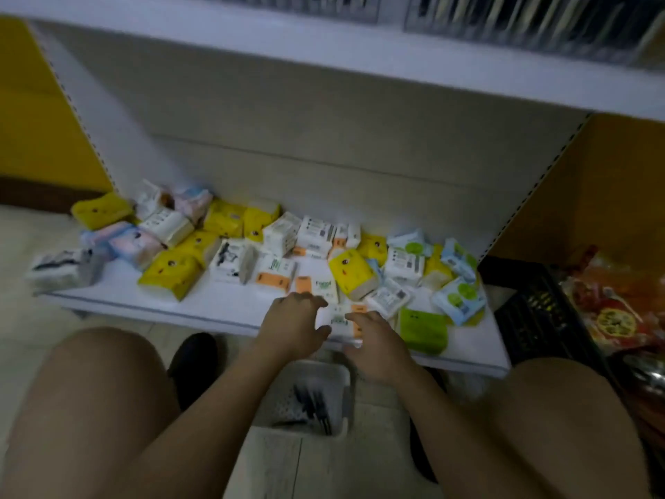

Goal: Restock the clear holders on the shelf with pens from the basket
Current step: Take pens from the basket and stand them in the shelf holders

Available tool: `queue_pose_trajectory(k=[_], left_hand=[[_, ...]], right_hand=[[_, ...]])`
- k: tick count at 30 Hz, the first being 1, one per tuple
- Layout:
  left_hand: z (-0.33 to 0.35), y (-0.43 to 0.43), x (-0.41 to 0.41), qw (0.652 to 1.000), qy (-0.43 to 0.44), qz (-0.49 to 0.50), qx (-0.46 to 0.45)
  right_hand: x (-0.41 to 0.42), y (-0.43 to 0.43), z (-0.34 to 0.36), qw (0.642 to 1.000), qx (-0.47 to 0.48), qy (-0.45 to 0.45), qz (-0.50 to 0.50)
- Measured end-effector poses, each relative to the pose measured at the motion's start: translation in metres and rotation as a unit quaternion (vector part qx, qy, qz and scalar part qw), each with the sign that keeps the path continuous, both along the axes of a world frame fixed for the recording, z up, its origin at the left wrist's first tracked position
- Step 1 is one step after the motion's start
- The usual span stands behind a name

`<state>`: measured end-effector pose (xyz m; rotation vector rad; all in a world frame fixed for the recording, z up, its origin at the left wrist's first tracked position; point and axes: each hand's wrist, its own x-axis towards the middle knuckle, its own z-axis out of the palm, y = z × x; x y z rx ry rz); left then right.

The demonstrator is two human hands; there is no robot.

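Crouched at the low shelf [223,304]: both hands on a tissue pack, pens waiting.

Head view: the left hand [291,325] and right hand [378,351], close together, grip a white tissue pack [338,320] from either side at the front edge, probably tidying. The basket [336,376] of pens [313,405] sits on the tiled floor between the knees, within reach. The blurred clear holders [539,23] line the shelf above; a black crate [539,318] stands to the right.

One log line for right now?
hands: left hand and right hand grip tissue pack | place: lower shelf front edge | pens: in basket on floor | clear holders: untouched above
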<state>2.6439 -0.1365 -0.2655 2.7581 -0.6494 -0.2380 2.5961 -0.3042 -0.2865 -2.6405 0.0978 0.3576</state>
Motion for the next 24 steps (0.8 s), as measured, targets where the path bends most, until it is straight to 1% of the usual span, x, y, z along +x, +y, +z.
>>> queue_pose_trajectory(k=[3, 5, 8, 11, 14, 18, 21, 24], left_hand=[[-0.024, 0.002, -0.002, 0.998, 0.062, 0.020, -0.013], [-0.044, 0.007, -0.006, 0.993, 0.111, 0.033, 0.004], [-0.069, 0.011, -0.013, 0.985, 0.169, 0.027, 0.034], [-0.087, 0.014, -0.012, 0.979, 0.194, 0.028, 0.050], [-0.107, 0.025, -0.006, 0.970, 0.229, 0.052, 0.072], [-0.140, 0.041, -0.001, 0.945, 0.300, 0.102, 0.078], [-0.172, 0.039, -0.005, 0.936, 0.326, 0.118, 0.068], [-0.206, 0.029, -0.015, 0.920, 0.363, 0.140, 0.055]], right_hand=[[-0.003, 0.010, -0.028, 0.999, 0.018, 0.040, -0.006], [-0.006, 0.014, -0.045, 0.998, 0.024, 0.062, 0.005], [-0.010, 0.018, -0.064, 0.997, 0.018, 0.076, 0.021], [-0.006, 0.020, -0.079, 0.994, 0.005, 0.105, 0.030], [0.005, 0.021, -0.094, 0.987, 0.024, 0.152, 0.043], [0.017, 0.023, -0.117, 0.977, 0.055, 0.206, 0.012], [0.022, 0.026, -0.144, 0.965, 0.057, 0.254, 0.018], [0.026, 0.027, -0.173, 0.958, 0.044, 0.282, 0.031]])
